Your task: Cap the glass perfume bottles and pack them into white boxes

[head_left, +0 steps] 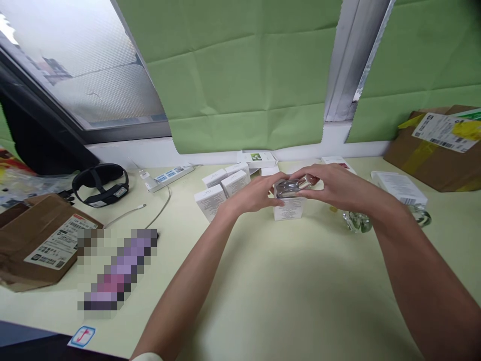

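A clear glass bottle (288,187) with a shiny cap lies sideways between my two hands, just above a small white printed box (287,210). My left hand (253,193) is closed on its left end. The fingers of my right hand (332,186) pinch the right end near the cap. Whether the bottle rests on the box, I cannot tell. Left of my left hand stand several similar white boxes (211,201). Below my right wrist, partly hidden by it, are clear glass pieces (356,221).
At left are a cardboard box (48,243), a black headset (100,185), a power strip (170,178) with a cable and a pixelated phone-like object (121,271). To the right are a flat white box (399,188) and a larger carton (432,155). Green curtains hang behind.
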Available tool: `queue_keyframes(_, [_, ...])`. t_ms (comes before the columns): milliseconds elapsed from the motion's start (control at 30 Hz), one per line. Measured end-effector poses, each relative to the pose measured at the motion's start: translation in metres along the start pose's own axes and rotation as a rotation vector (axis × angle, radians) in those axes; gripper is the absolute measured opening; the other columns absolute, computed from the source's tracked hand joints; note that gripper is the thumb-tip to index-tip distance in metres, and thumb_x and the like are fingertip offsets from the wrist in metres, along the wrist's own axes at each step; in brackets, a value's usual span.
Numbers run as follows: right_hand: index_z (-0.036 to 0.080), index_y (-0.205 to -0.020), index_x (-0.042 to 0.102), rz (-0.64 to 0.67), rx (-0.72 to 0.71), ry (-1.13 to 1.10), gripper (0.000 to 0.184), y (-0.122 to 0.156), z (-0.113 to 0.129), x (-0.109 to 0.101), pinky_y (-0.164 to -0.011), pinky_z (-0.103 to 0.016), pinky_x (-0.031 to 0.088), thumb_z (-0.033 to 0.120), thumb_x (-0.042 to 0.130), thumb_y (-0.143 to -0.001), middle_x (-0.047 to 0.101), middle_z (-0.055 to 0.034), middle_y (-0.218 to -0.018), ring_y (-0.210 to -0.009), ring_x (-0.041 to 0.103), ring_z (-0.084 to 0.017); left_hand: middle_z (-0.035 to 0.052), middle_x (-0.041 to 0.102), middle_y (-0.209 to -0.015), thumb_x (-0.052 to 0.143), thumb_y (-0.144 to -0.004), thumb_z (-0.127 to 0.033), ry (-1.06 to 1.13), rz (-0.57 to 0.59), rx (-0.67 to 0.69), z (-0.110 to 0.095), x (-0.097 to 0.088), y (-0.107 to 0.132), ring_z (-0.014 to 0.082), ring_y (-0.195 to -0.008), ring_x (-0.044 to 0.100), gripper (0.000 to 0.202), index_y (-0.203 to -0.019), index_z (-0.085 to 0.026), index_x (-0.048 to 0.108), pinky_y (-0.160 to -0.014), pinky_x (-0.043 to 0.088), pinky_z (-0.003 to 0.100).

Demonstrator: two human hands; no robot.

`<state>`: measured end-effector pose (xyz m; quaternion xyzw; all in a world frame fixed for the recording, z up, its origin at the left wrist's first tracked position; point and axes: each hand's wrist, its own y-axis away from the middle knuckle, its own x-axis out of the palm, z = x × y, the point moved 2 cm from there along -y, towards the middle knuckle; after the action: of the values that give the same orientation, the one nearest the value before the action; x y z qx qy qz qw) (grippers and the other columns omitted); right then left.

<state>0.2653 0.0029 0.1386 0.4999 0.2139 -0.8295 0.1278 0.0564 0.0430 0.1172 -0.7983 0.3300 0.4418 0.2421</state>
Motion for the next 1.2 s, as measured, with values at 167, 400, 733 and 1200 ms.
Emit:
queue_keyframes(167, [0.033,-0.116,0.059,0.025,-0.041,-0.026,0.028,-0.005,0.006,0.005,-0.074,-0.035,0.044,0.043,0.055,-0.090,0.069,-0.0032,-0.116,-0.088,0.063,-0.023,0.0023,0.063,-0.120,0.063,-0.088,-0.034,-0.010,0.011,-0.008,0.002,0.001,0.000,0.0213,-0.099,0.062,0.044,-0.128,-0.030,0.046,-0.081,0.048,0.033])
queue_keyframes(400, [0.033,-0.116,0.053,0.015,0.001,-0.023,0.027,-0.007,0.006,0.010,-0.069,-0.033,0.043,0.041,0.054,-0.091,0.068,-0.0018,-0.105,-0.077,0.059,-0.021,0.0045,0.060,-0.121,0.057,-0.092,-0.039,-0.018,0.011,0.000,0.003,0.002,-0.001,0.0212,-0.099,0.061,0.041,-0.130,-0.028,0.045,-0.079,0.048,0.034])
queue_keyframes(733, [0.028,-0.108,0.057,-0.060,-0.028,-0.079,0.026,-0.013,-0.010,0.020,-0.081,-0.038,0.044,0.042,0.060,-0.086,0.063,-0.0055,-0.104,-0.095,0.057,-0.026,0.0076,0.057,-0.120,0.047,-0.095,-0.051,-0.035,-0.011,-0.008,-0.001,0.000,0.000,0.0220,-0.106,0.059,0.041,-0.126,-0.024,0.052,-0.087,0.050,0.034])
queue_keyframes(1200, [0.024,-0.115,0.062,-0.133,-0.041,-0.118,0.033,-0.012,0.007,0.016,-0.077,-0.036,0.047,0.047,0.050,-0.094,0.063,-0.0091,-0.117,-0.093,0.061,-0.023,0.0057,0.057,-0.124,0.047,-0.096,-0.047,0.004,-0.010,-0.002,0.001,0.001,0.001,0.0195,-0.100,0.059,0.035,-0.123,-0.025,0.049,-0.084,0.050,0.034])
